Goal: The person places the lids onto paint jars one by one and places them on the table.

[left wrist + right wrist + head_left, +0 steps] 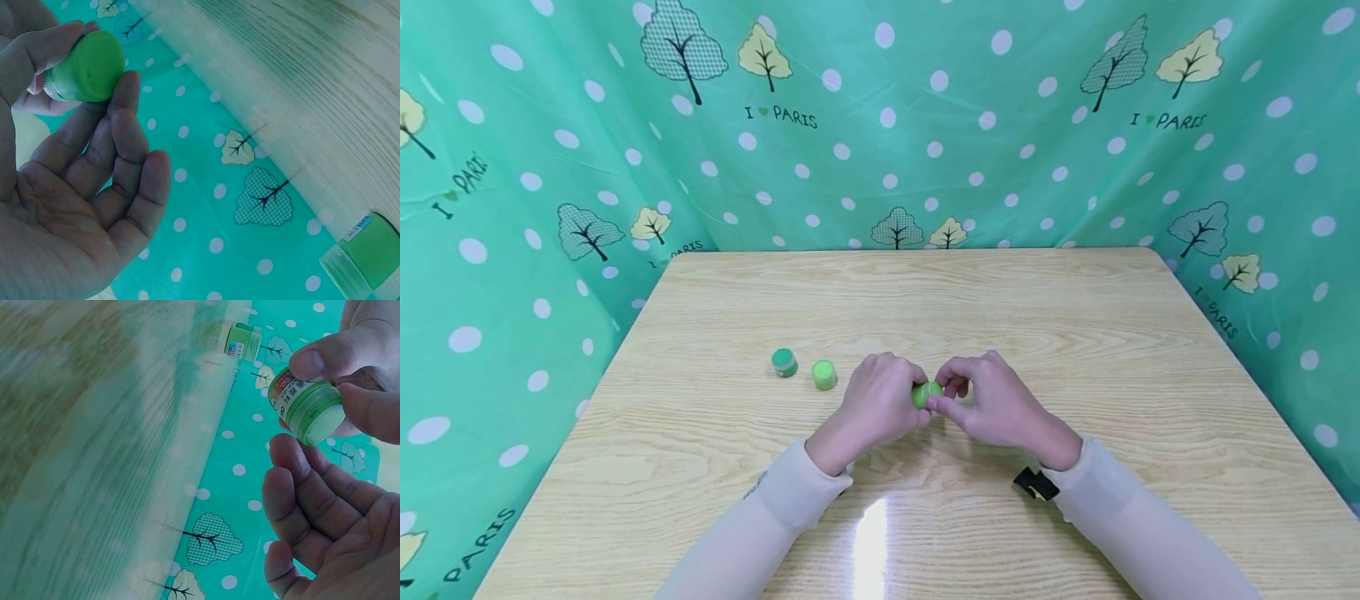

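Above the middle of the table, both hands meet at one small green paint jar. My left hand grips the jar's body between thumb and fingers, with the thumb over its printed label in the right wrist view. With thumb and fingertips, my right hand pinches the ribbed lid at the other end. The jar is tilted onto its side, and the lid looks seated on it. In the left wrist view the jar's light green base shows, while the fingers cover part of its side.
To the left of my left hand, a light green jar and a darker green jar stand upright on the wooden table. A green dotted curtain hangs behind the table and along its sides.
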Tool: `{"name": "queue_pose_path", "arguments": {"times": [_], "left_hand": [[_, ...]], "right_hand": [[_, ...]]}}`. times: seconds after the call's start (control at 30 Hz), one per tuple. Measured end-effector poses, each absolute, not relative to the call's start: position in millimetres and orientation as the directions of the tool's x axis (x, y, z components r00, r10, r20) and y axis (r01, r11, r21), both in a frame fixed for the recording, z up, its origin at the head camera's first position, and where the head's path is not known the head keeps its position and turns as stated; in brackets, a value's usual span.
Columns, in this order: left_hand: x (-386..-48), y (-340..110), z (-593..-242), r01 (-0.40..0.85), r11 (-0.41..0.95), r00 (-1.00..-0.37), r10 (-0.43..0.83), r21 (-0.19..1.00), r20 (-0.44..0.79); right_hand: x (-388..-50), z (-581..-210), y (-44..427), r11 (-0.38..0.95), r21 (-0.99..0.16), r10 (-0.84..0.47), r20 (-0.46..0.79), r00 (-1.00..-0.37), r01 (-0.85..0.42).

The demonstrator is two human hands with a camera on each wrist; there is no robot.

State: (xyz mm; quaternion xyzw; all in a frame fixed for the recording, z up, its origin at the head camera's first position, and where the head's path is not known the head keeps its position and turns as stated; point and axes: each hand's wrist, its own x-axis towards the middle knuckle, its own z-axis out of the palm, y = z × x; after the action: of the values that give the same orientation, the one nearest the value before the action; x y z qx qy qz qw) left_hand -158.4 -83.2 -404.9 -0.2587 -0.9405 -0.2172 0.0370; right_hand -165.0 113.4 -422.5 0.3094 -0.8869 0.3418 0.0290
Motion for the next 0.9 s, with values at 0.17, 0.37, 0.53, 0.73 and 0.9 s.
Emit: {"name": "queue_pose_path", "arguments": {"times": [0.17, 0.37, 0.53, 0.73, 0.9], "left_hand": [[-157.9, -82.7, -404.9, 0.503, 0.774, -0.863, 0.471, 0.385, 0.181], [-157.6, -82.4, -405.5, 0.496, 0.780, -0.868, 0.464, 0.383, 0.178], [-157.4, -82.5, -405.6, 0.495, 0.781, -0.868, 0.462, 0.381, 0.180], [-157.5, -82.6, -405.3, 0.492, 0.787, -0.870, 0.459, 0.373, 0.179], [-157.8, -82.4, -405.6, 0.491, 0.787, -0.871, 0.458, 0.374, 0.179]], "right_hand": [[-164.8, -422.4, 113.4, 0.577, -0.586, -0.531, 0.260, -0.807, -0.568], [-164.5, -422.3, 113.4, 0.582, -0.580, -0.526, 0.266, -0.808, -0.570], [-164.0, -421.9, 113.4, 0.588, -0.578, -0.517, 0.268, -0.813, -0.565], [-164.0, -421.8, 113.0, 0.590, -0.584, -0.509, 0.266, -0.818, -0.557], [-164.5, -422.2, 113.0, 0.583, -0.583, -0.509, 0.281, -0.814, -0.565]]}}
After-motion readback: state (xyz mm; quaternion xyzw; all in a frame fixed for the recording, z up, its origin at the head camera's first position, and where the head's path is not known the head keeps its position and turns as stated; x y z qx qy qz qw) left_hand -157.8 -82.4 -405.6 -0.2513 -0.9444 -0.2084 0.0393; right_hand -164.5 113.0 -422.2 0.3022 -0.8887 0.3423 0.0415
